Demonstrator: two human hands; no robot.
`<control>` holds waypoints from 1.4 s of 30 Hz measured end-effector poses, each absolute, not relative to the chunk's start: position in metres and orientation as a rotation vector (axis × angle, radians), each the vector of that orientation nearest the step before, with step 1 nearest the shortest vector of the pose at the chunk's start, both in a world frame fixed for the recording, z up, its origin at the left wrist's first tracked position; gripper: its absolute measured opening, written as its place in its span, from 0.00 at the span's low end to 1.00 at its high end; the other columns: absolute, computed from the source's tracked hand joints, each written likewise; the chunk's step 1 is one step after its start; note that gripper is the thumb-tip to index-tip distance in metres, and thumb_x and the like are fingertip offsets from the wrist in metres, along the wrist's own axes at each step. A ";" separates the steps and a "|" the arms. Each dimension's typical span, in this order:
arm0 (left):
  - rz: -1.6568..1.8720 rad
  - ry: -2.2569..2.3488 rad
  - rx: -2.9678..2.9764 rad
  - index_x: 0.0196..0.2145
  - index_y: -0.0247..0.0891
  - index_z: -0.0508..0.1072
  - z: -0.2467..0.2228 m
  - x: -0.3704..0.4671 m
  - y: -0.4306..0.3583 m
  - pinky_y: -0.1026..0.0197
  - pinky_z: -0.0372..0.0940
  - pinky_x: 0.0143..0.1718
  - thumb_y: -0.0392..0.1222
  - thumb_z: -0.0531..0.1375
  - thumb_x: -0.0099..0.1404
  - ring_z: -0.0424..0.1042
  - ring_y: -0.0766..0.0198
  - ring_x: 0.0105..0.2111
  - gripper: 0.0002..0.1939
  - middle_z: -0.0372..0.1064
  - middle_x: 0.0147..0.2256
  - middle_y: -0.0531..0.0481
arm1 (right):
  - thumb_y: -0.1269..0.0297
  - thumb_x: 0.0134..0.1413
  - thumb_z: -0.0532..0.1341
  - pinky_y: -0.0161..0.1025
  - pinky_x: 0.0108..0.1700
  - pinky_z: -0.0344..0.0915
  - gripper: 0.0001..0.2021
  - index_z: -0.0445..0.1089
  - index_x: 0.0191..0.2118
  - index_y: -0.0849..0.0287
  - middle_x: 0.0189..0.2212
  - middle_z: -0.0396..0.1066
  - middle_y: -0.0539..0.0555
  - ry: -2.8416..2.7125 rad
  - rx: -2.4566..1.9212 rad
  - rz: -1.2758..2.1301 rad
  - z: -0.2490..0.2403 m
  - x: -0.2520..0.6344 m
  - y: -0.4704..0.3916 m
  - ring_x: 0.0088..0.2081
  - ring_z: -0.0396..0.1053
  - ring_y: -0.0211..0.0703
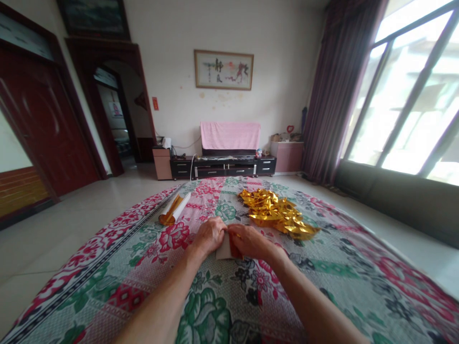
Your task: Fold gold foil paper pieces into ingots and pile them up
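My left hand (212, 234) and my right hand (249, 239) meet over a sheet of gold foil paper (224, 251), its pale back showing on the left and a gold part beside my right fingers. Both hands are closed, with fingertips pinched together at the paper's far edge. The fold under my fingers is partly hidden. To the right lies a pile of folded gold foil paper pieces (276, 210). Left of my hands rests a curled stack of gold foil sheets (175, 209), white on the outside.
A flowered cloth (208, 310) covers the round-edged surface under my hands. Beyond it stands a low black cabinet (213, 168) with a pink cloth (230, 136) draped over something on top. Tall windows (412, 95) and a purple curtain (333, 86) are at the right, a red door (39, 105) at the left.
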State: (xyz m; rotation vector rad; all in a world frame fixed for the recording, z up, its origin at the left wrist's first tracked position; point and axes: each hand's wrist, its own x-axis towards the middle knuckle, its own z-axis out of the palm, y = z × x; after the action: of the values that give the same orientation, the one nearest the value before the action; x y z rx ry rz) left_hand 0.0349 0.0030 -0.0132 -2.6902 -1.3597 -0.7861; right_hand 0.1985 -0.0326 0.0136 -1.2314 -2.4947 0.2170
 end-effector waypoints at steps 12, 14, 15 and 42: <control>-0.795 -1.132 -2.767 0.29 0.37 0.75 -0.014 0.033 0.005 0.62 0.61 0.41 0.30 0.50 0.56 0.67 0.64 0.35 0.13 0.70 0.32 0.48 | 0.71 0.52 0.48 0.33 0.44 0.56 0.15 0.70 0.40 0.56 0.37 0.70 0.53 -2.410 -1.322 -0.004 0.000 0.198 -0.033 0.41 0.65 0.39; -0.799 -1.127 -2.775 0.30 0.37 0.75 -0.013 0.033 0.004 0.62 0.61 0.41 0.29 0.50 0.56 0.67 0.64 0.36 0.14 0.70 0.32 0.48 | 0.71 0.51 0.49 0.33 0.45 0.55 0.15 0.70 0.41 0.56 0.37 0.70 0.53 -2.407 -1.325 0.005 0.001 0.198 -0.033 0.41 0.64 0.39; -0.805 -1.127 -2.780 0.30 0.37 0.75 -0.013 0.033 0.004 0.62 0.61 0.41 0.29 0.50 0.57 0.67 0.64 0.36 0.14 0.70 0.32 0.48 | 0.71 0.51 0.49 0.33 0.45 0.55 0.15 0.70 0.40 0.57 0.36 0.70 0.53 -2.399 -1.336 0.011 0.000 0.198 -0.032 0.41 0.64 0.39; -0.854 -1.073 -2.833 0.30 0.38 0.76 -0.018 0.032 0.010 0.61 0.62 0.42 0.30 0.51 0.56 0.67 0.64 0.37 0.14 0.70 0.33 0.48 | 0.67 0.50 0.52 0.32 0.39 0.57 0.13 0.66 0.42 0.54 0.40 0.62 0.53 -2.314 -1.458 0.128 -0.009 0.198 -0.021 0.41 0.63 0.39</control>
State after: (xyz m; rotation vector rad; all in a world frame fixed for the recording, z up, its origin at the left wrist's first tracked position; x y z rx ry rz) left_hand 0.0320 0.0099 -0.0179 -2.8334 -1.0735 -0.8537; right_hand 0.1983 -0.0210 -0.0092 -1.4580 -2.3142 0.1284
